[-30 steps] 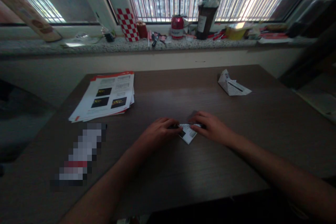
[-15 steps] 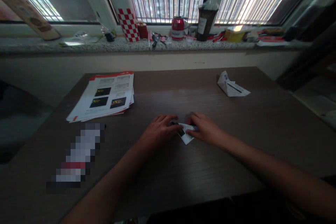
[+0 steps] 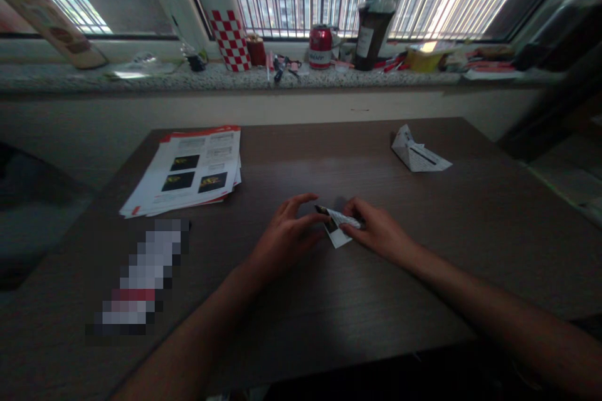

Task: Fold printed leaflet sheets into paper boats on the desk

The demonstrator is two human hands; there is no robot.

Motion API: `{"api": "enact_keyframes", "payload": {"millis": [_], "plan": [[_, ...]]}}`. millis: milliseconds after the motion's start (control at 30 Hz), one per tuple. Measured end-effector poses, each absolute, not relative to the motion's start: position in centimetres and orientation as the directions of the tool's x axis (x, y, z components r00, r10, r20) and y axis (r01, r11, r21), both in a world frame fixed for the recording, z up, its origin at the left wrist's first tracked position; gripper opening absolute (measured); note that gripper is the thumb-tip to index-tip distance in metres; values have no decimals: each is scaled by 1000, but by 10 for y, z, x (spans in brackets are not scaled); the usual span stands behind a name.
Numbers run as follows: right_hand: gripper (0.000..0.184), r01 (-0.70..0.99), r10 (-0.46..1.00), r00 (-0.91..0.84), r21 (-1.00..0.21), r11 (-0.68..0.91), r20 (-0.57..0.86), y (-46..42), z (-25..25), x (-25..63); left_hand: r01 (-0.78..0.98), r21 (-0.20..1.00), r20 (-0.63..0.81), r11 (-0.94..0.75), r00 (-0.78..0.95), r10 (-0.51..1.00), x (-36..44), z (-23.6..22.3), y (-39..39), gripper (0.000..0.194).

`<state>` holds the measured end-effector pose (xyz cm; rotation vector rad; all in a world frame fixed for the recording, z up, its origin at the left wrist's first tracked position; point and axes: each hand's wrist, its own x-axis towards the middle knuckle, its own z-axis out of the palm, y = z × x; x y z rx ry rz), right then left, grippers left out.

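Observation:
A small folded piece of printed paper [image 3: 336,237], white with dark patches, is between my hands above the brown table. My right hand [image 3: 374,224] pinches its right side between thumb and curled fingers. At its left edge is my left hand [image 3: 294,229], thumb tip by the paper and fingers spread apart. Whether that thumb touches the paper I cannot tell. Farther back on the right stands a folded paper figure [image 3: 416,153] with printed text.
A stack of printed sheets [image 3: 188,172] lies at the back left of the table [image 3: 301,156]. Nearer me is a pixelated oblong object [image 3: 141,276]. Along the windowsill [image 3: 164,79] stand a checkered bottle [image 3: 230,41], a red can [image 3: 320,47], a dark cup [image 3: 369,37] and assorted clutter.
My left hand has loosened, its fingers lifting and spreading from the paper. The paper has tilted up slightly in my right hand, showing more of its left edge.

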<state>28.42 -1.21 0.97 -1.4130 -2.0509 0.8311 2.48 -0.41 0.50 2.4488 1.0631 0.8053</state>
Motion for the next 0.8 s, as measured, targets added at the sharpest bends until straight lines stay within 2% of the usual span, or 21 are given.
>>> {"api": "enact_keyframes", "payload": {"millis": [67,133,267,467,600,700,800], "plan": [[16,560,962,-258,-798,220,84,-11,11,284,524,622,366,-581,462,808,28,8,-6,28],[20,462,976,-196,-870,175,92,-9,11,282,478,733,312,-485,398,863,33,11,-9,21],[28,306,992,-114,-948,84,51,-7,9,273,339,892,157,-297,384,910,43,14,-15,23],[35,205,998,-64,-979,18,5,-12,9,264,222,953,141,-206,277,951,50,6,-15,21],[47,42,993,-114,-999,-23,-27,-15,6,261,188,963,151,-193,217,964,50,8,-14,15],[56,-11,984,-168,-998,-61,-59,-14,6,262,166,970,141,-180,226,964,48,11,-13,12],[50,5,981,-193,-999,-33,-34,-10,9,268,207,958,150,-201,238,960,44,13,-12,12]]}}
